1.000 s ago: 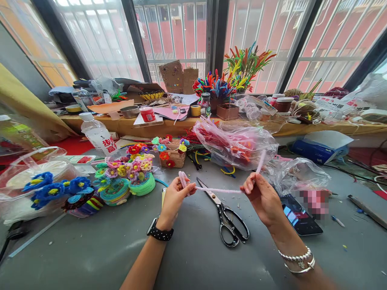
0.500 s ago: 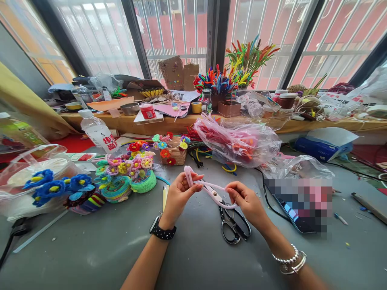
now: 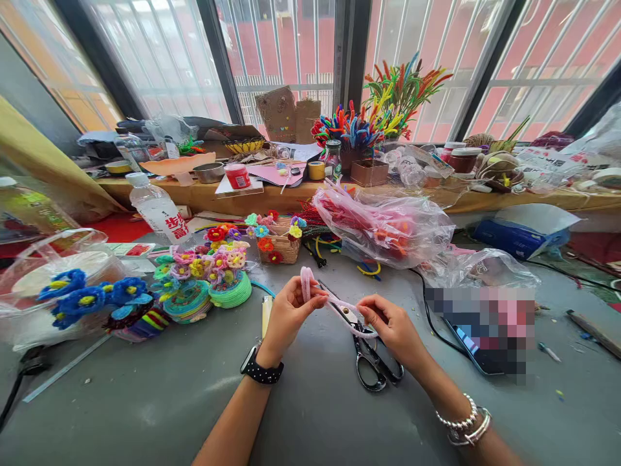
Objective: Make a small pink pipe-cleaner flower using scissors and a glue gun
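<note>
The left hand (image 3: pixel 290 312) pinches the looped end of a pink pipe cleaner (image 3: pixel 334 303), the right hand (image 3: pixel 395 327) pinches its other end. It is held between them, just above scissors (image 3: pixel 371 362) lying on the grey counter (image 3: pixel 145 401).

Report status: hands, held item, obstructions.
Left hand and right hand both pinch the pink pipe cleaner, bent into a loop. Scissors lie on the table right beneath.

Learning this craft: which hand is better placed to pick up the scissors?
Probably the right hand: it is nearest the handles of the scissors, while the left hand, further away, pinches the looped end of the pink pipe cleaner.
</note>
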The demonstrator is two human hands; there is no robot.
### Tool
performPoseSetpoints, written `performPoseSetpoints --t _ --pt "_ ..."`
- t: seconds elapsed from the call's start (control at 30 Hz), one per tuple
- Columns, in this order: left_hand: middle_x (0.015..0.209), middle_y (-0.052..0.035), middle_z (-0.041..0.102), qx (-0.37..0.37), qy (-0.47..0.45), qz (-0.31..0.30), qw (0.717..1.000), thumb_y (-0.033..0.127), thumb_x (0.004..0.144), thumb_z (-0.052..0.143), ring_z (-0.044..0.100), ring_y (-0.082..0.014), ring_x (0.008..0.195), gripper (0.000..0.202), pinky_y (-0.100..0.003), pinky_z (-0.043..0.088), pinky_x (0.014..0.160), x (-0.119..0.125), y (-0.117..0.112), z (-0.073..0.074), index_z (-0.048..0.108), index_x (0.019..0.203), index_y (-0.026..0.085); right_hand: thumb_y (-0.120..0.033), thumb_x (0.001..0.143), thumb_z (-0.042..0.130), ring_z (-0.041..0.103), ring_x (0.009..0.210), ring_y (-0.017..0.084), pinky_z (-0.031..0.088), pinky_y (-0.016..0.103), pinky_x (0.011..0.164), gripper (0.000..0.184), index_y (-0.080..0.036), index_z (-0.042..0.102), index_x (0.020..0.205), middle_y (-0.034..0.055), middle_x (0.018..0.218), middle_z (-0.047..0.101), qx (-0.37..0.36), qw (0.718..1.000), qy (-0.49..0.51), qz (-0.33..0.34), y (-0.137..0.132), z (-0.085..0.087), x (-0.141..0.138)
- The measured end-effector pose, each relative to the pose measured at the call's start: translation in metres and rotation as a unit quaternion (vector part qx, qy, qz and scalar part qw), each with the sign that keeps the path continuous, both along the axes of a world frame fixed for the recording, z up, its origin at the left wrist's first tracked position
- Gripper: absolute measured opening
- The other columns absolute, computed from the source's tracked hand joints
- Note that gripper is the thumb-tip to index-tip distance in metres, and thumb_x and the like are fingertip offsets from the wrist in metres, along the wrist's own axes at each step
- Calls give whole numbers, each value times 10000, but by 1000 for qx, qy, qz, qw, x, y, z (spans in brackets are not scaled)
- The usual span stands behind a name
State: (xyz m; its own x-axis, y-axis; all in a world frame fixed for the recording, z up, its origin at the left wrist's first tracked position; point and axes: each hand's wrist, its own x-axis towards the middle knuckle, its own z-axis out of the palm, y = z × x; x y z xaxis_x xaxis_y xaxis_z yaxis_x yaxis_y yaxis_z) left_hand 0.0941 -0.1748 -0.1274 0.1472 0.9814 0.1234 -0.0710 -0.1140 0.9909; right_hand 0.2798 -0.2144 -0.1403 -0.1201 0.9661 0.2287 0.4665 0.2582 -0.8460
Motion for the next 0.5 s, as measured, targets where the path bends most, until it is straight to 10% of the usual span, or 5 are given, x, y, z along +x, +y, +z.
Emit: performPoseSetpoints --t 0.27,0.5 --pt "616 44 632 -28 -47 16 998 209 595 691 581 -84 556 283 -197 488 570 -3 4 0 477 773 160 -415 824 398 506 624 163 332 237 552 277 -185 547 782 26 668 567 31 958 -283 25 -4 -5 -8" --pt "582 51 610 -31 -54 30 998 214 561 713 573 -81 529 299 -198 492 549 -4 4 -1 463 716 157 -366 877 272 455 528 100 296 207 519 381 -173 497 637 -26 562 510 -78 966 -196 147 1 0 -2"
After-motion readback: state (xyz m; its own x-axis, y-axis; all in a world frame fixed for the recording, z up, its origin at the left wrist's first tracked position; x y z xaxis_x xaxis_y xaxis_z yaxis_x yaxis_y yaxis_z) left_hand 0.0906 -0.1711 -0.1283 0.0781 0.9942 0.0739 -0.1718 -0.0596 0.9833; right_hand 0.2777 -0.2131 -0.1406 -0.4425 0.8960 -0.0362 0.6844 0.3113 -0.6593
